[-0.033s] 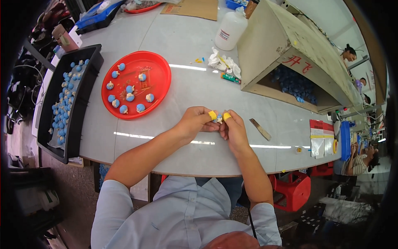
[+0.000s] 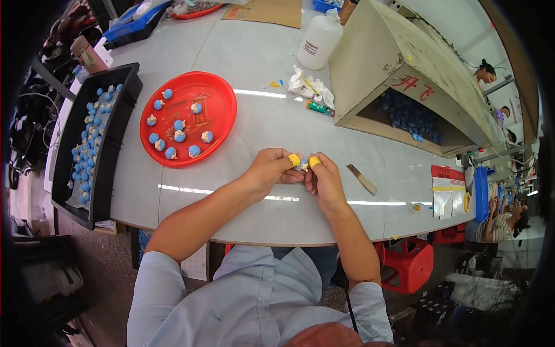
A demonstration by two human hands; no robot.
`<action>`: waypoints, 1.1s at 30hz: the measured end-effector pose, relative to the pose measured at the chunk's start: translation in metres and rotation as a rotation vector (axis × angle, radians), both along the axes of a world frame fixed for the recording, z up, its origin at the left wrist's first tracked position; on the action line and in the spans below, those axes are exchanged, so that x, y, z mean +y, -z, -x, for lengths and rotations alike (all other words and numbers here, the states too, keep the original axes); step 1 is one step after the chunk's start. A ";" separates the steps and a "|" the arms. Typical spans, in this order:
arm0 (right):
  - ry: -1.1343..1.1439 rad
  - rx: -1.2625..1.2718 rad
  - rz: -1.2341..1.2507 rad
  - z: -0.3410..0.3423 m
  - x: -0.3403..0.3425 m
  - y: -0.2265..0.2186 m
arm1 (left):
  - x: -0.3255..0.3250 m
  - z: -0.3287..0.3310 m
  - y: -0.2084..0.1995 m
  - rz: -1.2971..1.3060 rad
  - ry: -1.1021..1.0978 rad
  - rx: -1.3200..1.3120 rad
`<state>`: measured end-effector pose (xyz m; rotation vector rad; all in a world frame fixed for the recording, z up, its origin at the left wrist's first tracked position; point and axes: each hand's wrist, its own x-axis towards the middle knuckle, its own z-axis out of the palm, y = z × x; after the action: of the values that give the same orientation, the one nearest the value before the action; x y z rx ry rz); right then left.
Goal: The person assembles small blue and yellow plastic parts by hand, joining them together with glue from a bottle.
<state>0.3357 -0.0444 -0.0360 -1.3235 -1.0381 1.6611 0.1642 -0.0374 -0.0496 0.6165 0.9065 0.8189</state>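
Over the near part of the grey table, my left hand (image 2: 273,168) and my right hand (image 2: 325,179) meet around a small blue-and-cream figure piece (image 2: 303,166). Fingers of both hands pinch it, and yellow tape wraps both thumbs. Much of the piece is hidden behind the fingertips. Left of my hands is a round red tray (image 2: 222,118), with several similar blue-and-cream pieces (image 2: 180,136) spread on it. A flat metal blade (image 2: 362,180) lies on the table to the right of my right hand.
A black bin (image 2: 119,139) of blue pieces stands far left. Beyond my hands are a white bottle (image 2: 319,40), crumpled tissue (image 2: 309,85) and a large beige box (image 2: 361,72) with dark blue items inside. A red stool (image 2: 411,267) is below the table edge; other people are far right.
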 end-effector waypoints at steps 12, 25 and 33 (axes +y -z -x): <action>-0.015 -0.017 0.017 -0.005 0.000 0.000 | -0.001 -0.004 -0.002 0.025 0.004 -0.016; -0.011 -0.028 0.011 -0.001 0.001 -0.002 | 0.000 -0.002 -0.001 0.026 0.010 -0.004; -0.004 0.010 -0.015 -0.004 0.003 0.001 | 0.001 -0.006 0.001 -0.035 -0.043 0.015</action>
<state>0.3398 -0.0410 -0.0368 -1.3023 -1.0463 1.6583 0.1699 -0.0365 -0.0506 0.6361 0.9231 0.8712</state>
